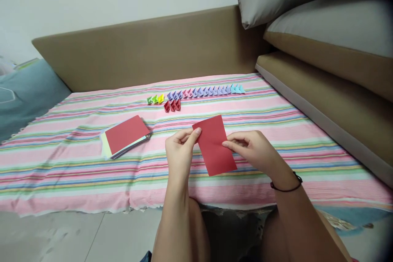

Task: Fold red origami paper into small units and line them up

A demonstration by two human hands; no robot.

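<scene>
A red rectangle of paper (214, 145) is held just above the striped cloth (76, 159). My left hand (179, 151) pinches its left edge with thumb and fingers closed. My right hand (253, 149) pinches the right edge, a dark band around that wrist. To the left lies a stack of coloured paper (124, 136) with a red sheet on top. Farther back runs a row of small folded paper pieces (199, 92) in green, yellow, purple, pink and blue. Three red folded pieces (172, 105) sit just in front of that row.
A tan sofa back (147, 47) rises behind the cloth, with grey and tan cushions (331, 28) stacked at the right. A teal pillow (27, 90) lies at the far left. Pale floor tiles (76, 237) and my knees show below the cloth's edge.
</scene>
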